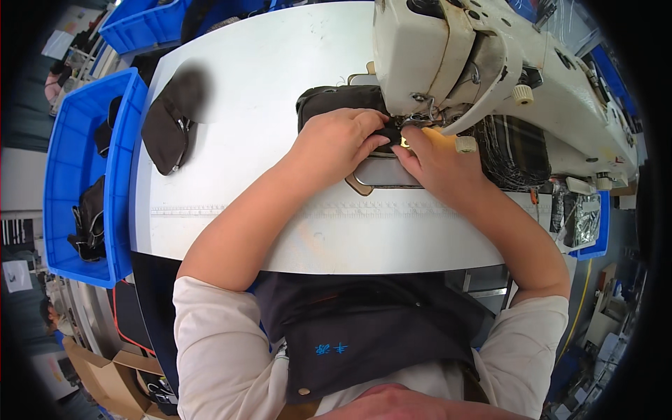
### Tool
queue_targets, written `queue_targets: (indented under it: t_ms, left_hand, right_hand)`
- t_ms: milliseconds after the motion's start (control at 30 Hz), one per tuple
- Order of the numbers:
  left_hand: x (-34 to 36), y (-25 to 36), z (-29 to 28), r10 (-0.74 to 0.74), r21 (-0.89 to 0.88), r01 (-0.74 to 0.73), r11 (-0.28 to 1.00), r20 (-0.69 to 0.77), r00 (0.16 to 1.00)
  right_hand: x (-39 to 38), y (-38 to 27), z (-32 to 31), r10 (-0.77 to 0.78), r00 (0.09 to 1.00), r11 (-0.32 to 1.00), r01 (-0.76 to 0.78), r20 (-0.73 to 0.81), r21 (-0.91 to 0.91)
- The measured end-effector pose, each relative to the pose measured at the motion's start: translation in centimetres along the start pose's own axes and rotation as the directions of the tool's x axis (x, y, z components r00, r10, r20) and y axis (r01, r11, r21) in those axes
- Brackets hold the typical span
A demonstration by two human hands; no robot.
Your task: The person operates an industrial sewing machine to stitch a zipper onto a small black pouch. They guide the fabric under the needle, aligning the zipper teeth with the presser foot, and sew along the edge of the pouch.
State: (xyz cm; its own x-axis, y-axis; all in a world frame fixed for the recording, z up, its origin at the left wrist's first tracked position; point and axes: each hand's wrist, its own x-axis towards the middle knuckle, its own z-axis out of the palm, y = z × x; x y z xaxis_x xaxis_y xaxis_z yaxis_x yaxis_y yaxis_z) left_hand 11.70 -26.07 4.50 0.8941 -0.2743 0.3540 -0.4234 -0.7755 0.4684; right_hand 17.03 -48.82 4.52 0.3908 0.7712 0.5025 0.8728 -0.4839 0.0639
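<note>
A white sewing machine stands at the far right of a white table, its needle area low over dark cloth. Just left of the needle, my left hand pinches the edge of a black fabric piece. My right hand is closed at the same work from the right, thumb and fingertips beside the presser foot. Something small and yellow shows by the right fingertips; its kind cannot be told. The fingertips and machine head partly hide the seam. Under the cloth lies a grey plate with tan corners.
A dark zippered pouch lies at the table's left. Beside the table, a blue bin holds black pieces. Stacked dark fabric pieces sit right of my right hand. A printed ruler runs along the near side. Other people are at the far left.
</note>
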Motion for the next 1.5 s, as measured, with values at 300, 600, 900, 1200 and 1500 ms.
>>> queue_targets:
  t_ms: [300, 600, 900, 1200, 1500]
  left_hand:
    - [-0.2, 1.5, 0.8, -0.056, 0.067, 0.057, 0.996, -0.023, 0.998]
    - [-0.2, 0.8, 1.8, 0.117, 0.23, -0.08, 0.97, -0.155, 0.981]
    - [0.6, 0.6, 2.5, 0.123, 0.257, -0.075, 0.964, -0.179, 0.976]
    - [0.4, 0.9, 2.4, -0.023, 0.157, 0.044, 0.987, -0.138, 0.99]
    - [0.4, 0.2, 0.1, -0.107, -0.271, 0.123, 0.955, 0.073, 0.992]
  right_hand:
    - [0.2, -0.9, 1.4, 0.107, 0.992, 0.993, -0.11, -0.061, -0.045]
    - [-0.1, -0.6, 1.8, 0.116, 0.993, 0.992, -0.117, -0.025, -0.053]
    - [0.5, -0.5, 1.3, 0.033, 0.999, 0.999, -0.032, -0.041, 0.016]
    - [0.3, -0.2, 1.4, 0.067, 0.998, 0.997, -0.067, -0.008, 0.049]
    - [0.2, -0.3, 1.6, 0.068, 0.998, 0.997, -0.068, -0.017, -0.035]
